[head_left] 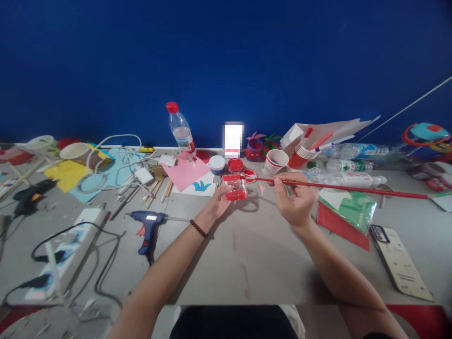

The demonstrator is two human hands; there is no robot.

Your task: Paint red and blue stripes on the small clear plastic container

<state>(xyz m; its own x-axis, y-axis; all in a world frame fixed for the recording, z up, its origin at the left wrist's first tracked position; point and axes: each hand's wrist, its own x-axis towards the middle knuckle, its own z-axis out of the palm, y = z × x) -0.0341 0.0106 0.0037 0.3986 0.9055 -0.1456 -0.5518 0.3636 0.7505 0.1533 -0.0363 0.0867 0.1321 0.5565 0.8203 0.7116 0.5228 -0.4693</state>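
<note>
Item: one clear plastic cup-shaped piece with red bands [237,189], centre of frame, over the grey bench [268,263]. Left hand [221,201]: fingers closed on the piece's left side. Right hand [295,200]: fingers pinched on a long, thin, red-handled paintbrush [367,190], tip at the upper band. Just behind: open round pot of red paint [235,165]. Step, as judged: coating the upper band. Next move calls for: steady left hold, slight turn, light strokes.
</note>
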